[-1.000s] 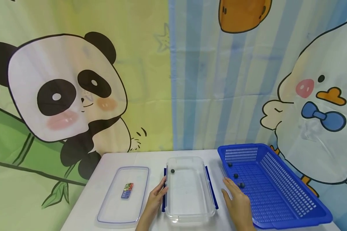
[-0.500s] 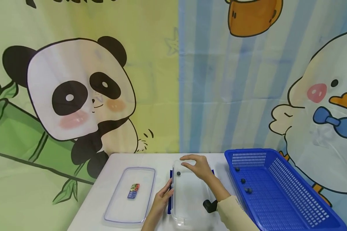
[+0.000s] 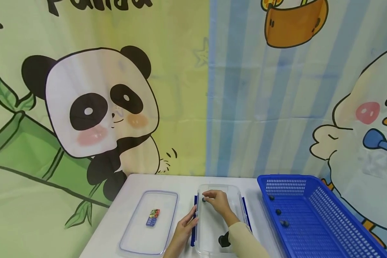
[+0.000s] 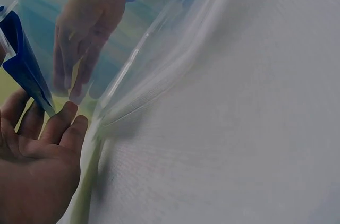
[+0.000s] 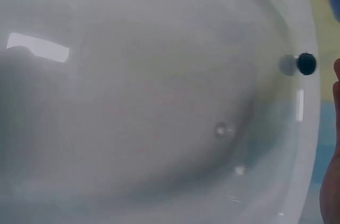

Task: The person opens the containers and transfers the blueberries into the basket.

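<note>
A clear plastic food box point(image 3: 214, 247) with blue side latches stands in the middle of the white table. One blueberry point(image 5: 306, 63) lies inside, by the wall at the box's far left corner. My right hand point(image 3: 217, 202) reaches down into the box, its thumb and fingertips around the blueberry in the head view. In the right wrist view a gap shows between the fingertip point(image 5: 337, 72) and the berry. My left hand point(image 3: 184, 227) touches the box's left side with extended fingers, next to the blue latch point(image 4: 26, 65).
Left of the box lies its clear lid point(image 3: 132, 240), with a coloured label point(image 3: 153, 217) on it. A blue mesh basket point(image 3: 313, 218) stands at the right with several blueberries point(image 3: 278, 211) along its left side. A printed curtain point(image 3: 232, 107) hangs behind the table.
My right hand has gone from beside the basket across to the box and down to the blueberry. My left hand stays at the box's side. The head view has shifted left and up.
</note>
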